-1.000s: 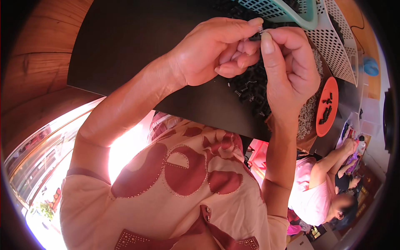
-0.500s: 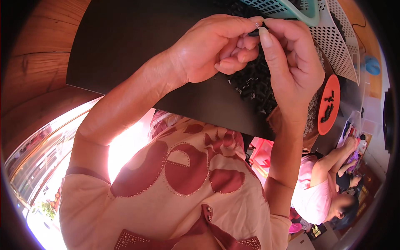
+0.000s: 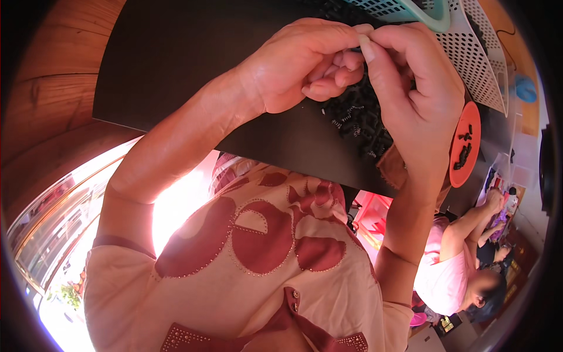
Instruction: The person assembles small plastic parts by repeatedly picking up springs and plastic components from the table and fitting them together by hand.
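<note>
Above the dark table [image 3: 176, 64], my two hands meet fingertip to fingertip. My left hand [image 3: 319, 67] is closed in a pinch, its other fingers curled; a sliver of a small black part [image 3: 356, 50] shows under its fingertips. My right hand [image 3: 419, 97] pinches thumb against forefinger at the same spot, and what lies between them is hidden. Below the hands spreads a pile of small black parts [image 3: 366, 126], with several small metal springs [image 3: 337, 123] among them.
An orange-red plate [image 3: 459, 176] with several black pieces lies right of my right hand. White [image 3: 469, 58] and teal perforated baskets [image 3: 437, 20] stand at the back right. A brown edge [image 3: 392, 167] shows beside my right wrist. Another person [image 3: 446, 276] sits at far right.
My right hand has shifted slightly right and its fingers have closed in; the silvery bit and black part seen between the fingertips are now mostly covered. My left hand has hardly moved.
</note>
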The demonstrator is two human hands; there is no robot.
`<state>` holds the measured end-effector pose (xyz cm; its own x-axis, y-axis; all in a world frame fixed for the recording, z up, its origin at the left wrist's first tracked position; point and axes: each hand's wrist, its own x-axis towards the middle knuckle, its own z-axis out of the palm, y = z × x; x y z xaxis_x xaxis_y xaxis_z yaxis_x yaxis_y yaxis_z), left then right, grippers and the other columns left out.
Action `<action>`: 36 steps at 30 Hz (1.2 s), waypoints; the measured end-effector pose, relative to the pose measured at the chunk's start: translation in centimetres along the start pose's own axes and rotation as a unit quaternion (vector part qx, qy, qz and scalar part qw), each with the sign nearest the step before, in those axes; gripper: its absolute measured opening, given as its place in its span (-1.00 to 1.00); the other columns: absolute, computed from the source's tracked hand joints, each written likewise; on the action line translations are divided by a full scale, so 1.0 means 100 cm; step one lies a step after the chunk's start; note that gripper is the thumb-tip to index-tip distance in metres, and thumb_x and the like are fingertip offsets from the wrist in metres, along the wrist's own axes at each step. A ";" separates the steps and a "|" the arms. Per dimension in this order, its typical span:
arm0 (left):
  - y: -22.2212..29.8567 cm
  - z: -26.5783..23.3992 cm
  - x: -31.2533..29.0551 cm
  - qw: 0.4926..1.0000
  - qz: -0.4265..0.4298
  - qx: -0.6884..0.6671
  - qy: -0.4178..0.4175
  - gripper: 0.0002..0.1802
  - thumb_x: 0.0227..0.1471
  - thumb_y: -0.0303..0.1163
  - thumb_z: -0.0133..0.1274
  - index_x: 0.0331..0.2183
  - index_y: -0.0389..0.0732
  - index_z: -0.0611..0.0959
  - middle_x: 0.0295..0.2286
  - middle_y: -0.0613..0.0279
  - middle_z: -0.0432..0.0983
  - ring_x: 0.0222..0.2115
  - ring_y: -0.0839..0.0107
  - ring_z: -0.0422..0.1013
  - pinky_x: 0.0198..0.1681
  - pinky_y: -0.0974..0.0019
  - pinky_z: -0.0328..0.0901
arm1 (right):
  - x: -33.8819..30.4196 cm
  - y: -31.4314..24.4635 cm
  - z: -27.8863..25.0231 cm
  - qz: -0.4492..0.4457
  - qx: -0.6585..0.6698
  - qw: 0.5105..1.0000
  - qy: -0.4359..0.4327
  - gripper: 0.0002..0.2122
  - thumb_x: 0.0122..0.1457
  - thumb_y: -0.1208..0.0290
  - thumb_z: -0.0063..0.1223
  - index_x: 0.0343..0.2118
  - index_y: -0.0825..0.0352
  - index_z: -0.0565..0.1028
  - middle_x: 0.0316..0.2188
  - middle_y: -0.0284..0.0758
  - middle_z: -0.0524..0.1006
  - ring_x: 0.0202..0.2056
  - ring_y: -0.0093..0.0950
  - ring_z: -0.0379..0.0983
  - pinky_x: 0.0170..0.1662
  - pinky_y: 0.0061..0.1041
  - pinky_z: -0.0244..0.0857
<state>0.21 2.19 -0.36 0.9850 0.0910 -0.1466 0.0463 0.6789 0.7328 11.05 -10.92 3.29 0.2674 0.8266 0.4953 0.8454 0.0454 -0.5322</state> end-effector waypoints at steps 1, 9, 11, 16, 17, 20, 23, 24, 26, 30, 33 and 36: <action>0.001 0.001 0.000 1.000 -0.004 -0.007 -0.003 -0.67 0.26 -0.23 -0.16 -0.52 -0.19 0.40 -0.65 0.31 0.27 -0.75 0.61 0.03 -0.69 0.50 -0.09 | -0.009 0.006 0.008 0.046 0.100 0.993 0.036 -0.92 0.16 0.69 0.08 -0.29 0.45 0.51 -0.46 -0.44 0.46 -0.49 -0.74 0.34 -0.46 -0.78 0.14; -0.005 -0.008 0.004 0.995 -0.002 -0.093 -0.047 -0.59 0.24 -0.15 -0.03 -0.54 -0.24 0.51 -0.63 0.29 0.34 -0.71 0.63 0.14 -0.71 0.55 -0.03 | -0.012 0.007 0.018 0.099 0.241 0.958 0.118 -0.92 0.17 0.66 0.08 -0.27 0.44 0.52 -0.41 -0.44 0.49 -0.47 -0.73 0.34 -0.43 -0.76 0.18; -0.006 -0.010 0.005 0.994 0.008 -0.097 -0.048 -0.60 0.23 -0.17 -0.01 -0.54 -0.24 0.51 -0.63 0.30 0.36 -0.71 0.63 0.16 -0.71 0.55 -0.02 | -0.011 0.006 0.018 0.064 0.311 0.944 0.093 -0.91 0.18 0.63 0.09 -0.25 0.43 0.52 -0.40 -0.43 0.49 -0.46 -0.73 0.35 -0.43 -0.75 0.20; 0.000 -0.002 0.000 0.985 -0.056 -0.158 -0.040 -0.58 0.31 -0.09 -0.18 -0.49 -0.17 0.42 -0.62 0.30 0.28 -0.69 0.60 0.14 -0.72 0.55 -0.04 | -0.013 0.000 0.013 0.094 0.325 0.936 0.092 -0.88 0.19 0.62 0.08 -0.21 0.45 0.51 -0.40 -0.41 0.51 -0.43 -0.72 0.36 -0.39 -0.75 0.22; -0.002 -0.004 0.001 0.985 -0.056 -0.158 -0.040 -0.58 0.31 -0.09 -0.18 -0.49 -0.17 0.42 -0.62 0.30 0.28 -0.69 0.60 0.14 -0.72 0.55 -0.04 | -0.013 -0.001 0.012 0.100 0.307 0.942 0.088 -0.87 0.20 0.63 0.07 -0.19 0.47 0.50 -0.39 -0.40 0.51 -0.43 -0.71 0.38 -0.36 -0.74 0.25; -0.006 -0.008 0.004 0.980 -0.060 -0.176 -0.067 -0.58 0.31 -0.09 -0.17 -0.47 -0.19 0.45 -0.62 0.30 0.31 -0.69 0.59 0.15 -0.72 0.55 -0.04 | -0.013 0.007 0.016 0.060 0.297 0.952 0.047 -0.87 0.20 0.66 0.05 -0.18 0.50 0.48 -0.38 -0.37 0.53 -0.38 -0.68 0.43 -0.28 -0.72 0.30; -0.004 -0.005 -0.001 0.989 -0.077 -0.125 -0.002 -0.58 0.31 -0.09 -0.17 -0.44 -0.20 0.50 -0.62 0.29 0.36 -0.69 0.58 0.17 -0.72 0.54 -0.05 | -0.013 0.015 0.015 0.022 0.243 0.967 0.075 -0.88 0.20 0.69 0.03 -0.20 0.51 0.48 -0.38 -0.35 0.54 -0.34 -0.65 0.47 -0.22 -0.69 0.33; -0.005 -0.006 -0.002 0.991 -0.041 -0.127 -0.023 -0.58 0.31 -0.09 -0.17 -0.43 -0.20 0.52 -0.62 0.29 0.37 -0.68 0.57 0.18 -0.71 0.53 -0.04 | -0.011 0.014 0.016 0.022 0.244 0.967 0.074 -0.88 0.20 0.69 0.03 -0.20 0.51 0.48 -0.38 -0.35 0.54 -0.34 -0.65 0.47 -0.22 -0.69 0.33; -0.008 -0.008 -0.001 0.991 -0.004 -0.130 -0.044 -0.58 0.31 -0.09 -0.17 -0.42 -0.20 0.53 -0.61 0.28 0.39 -0.67 0.56 0.20 -0.70 0.52 -0.03 | -0.006 0.010 0.015 0.032 0.239 0.968 0.069 -0.88 0.21 0.67 0.05 -0.20 0.49 0.49 -0.39 -0.38 0.53 -0.37 -0.69 0.43 -0.27 -0.72 0.30; 0.001 -0.001 -0.001 0.996 0.040 -0.081 -0.001 -0.62 0.30 -0.11 -0.15 -0.40 -0.19 0.52 -0.58 0.29 0.40 -0.66 0.54 0.22 -0.64 0.51 0.03 | -0.008 0.013 0.008 0.097 0.212 0.970 0.069 -0.90 0.21 0.63 0.07 -0.21 0.44 0.51 -0.40 -0.43 0.51 -0.43 -0.72 0.35 -0.33 -0.74 0.24; 0.003 -0.007 -0.001 0.995 0.076 -0.053 0.035 -0.65 0.30 -0.15 -0.15 -0.38 -0.21 0.52 -0.56 0.27 0.41 -0.65 0.52 0.22 -0.62 0.50 0.05 | -0.011 0.022 0.005 0.141 0.188 0.972 0.030 -0.99 0.16 0.62 0.09 -0.36 0.40 0.50 -0.52 -0.43 0.49 -0.53 -0.66 0.35 -0.44 -0.67 0.24; 0.007 -0.011 0.002 0.991 0.118 -0.058 0.036 -0.69 0.29 -0.22 -0.16 -0.38 -0.22 0.50 -0.54 0.25 0.41 -0.64 0.50 0.23 -0.61 0.47 0.06 | -0.014 0.032 0.008 0.040 0.043 0.995 -0.079 -0.93 0.10 0.62 0.12 -0.34 0.35 0.51 -0.53 -0.36 0.42 -0.53 -0.51 0.37 -0.43 -0.59 0.25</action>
<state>0.21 3.52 -0.57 0.9515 0.3063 -0.0297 -0.2079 0.7111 0.6717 13.00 -11.49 0.38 0.2501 0.9075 0.3375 0.7796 0.0180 -0.6261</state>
